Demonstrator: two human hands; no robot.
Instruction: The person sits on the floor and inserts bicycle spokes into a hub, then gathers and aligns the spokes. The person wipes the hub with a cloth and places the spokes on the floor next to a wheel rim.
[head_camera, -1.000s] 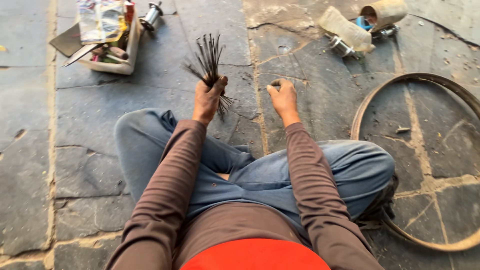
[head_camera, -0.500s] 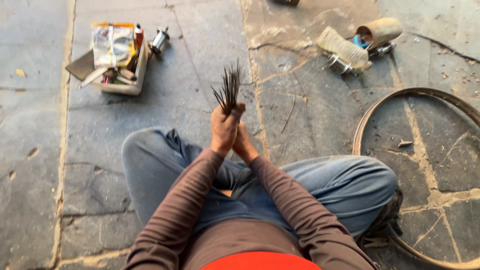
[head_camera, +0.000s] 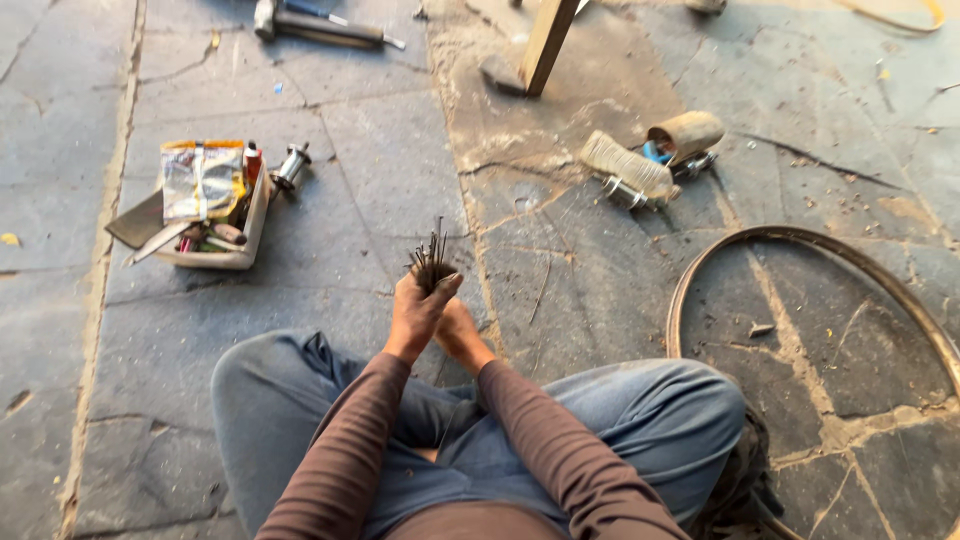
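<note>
Closest to me, my two hands are pressed together over my crossed, blue-jeaned legs. My left hand (head_camera: 418, 312) is closed around a bundle of thin dark metal spokes (head_camera: 431, 262), which stands upright out of the fist, its tips pointing away from me. My right hand (head_camera: 457, 328) sits just behind and against the left, low on the bundle; I cannot tell whether its fingers are wrapped around the spokes or only pressed to the other hand. A second ago the hands were apart, the left alone holding a splayed bundle; half a second ago they had already met, and now the spokes look gathered tighter.

To my right a rusty bare metal wheel rim (head_camera: 690, 275) lies flat on the grey stone floor (head_camera: 380, 140), where it lay before. Farther off to the left sits a shallow white tray of tools and small packets (head_camera: 240, 258), with a silvery metal hub (head_camera: 290, 168) just beside it. Across to the right are a clear ribbed plastic bottle (head_camera: 628, 167) and a tan cylindrical roll (head_camera: 686, 131), touching. The view has tilted up since then, bringing in a hammer with a dark handle (head_camera: 320, 24) and a tilted wooden leg (head_camera: 547, 42) at the far edge.
</note>
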